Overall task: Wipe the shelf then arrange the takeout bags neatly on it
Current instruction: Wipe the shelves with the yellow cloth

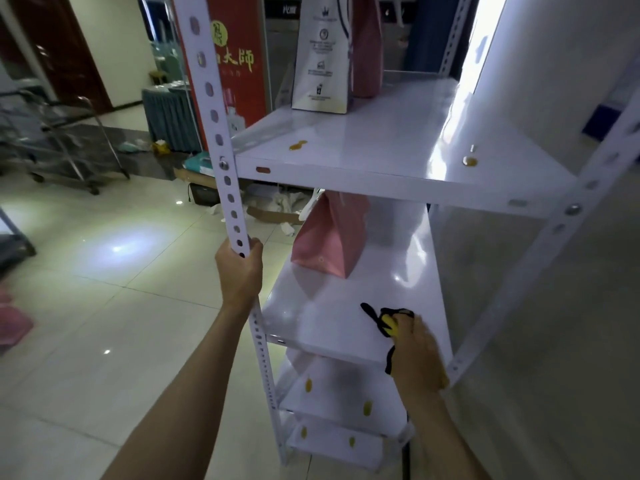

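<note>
White metal shelf point(346, 317) with glossy tiers; yellow spots dot the upper tier. A pink bag point(329, 237) stands upright on the middle tier; a white bag point(322, 64) and another pink bag point(367, 46) stand touching on the upper tier. A yellow-and-black cloth point(389, 322) lies on the middle tier's front.

Left hand point(239, 271) grips the shelf post point(221, 133), arm extended; right hand point(417, 351) presses a yellow-and-black cloth point(389, 322) downward.

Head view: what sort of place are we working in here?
Likely a restaurant or banquet hall's back area: a skirted table, a steel cart, a red advertising banner, and takeout bags on a white shelf rack.
</note>
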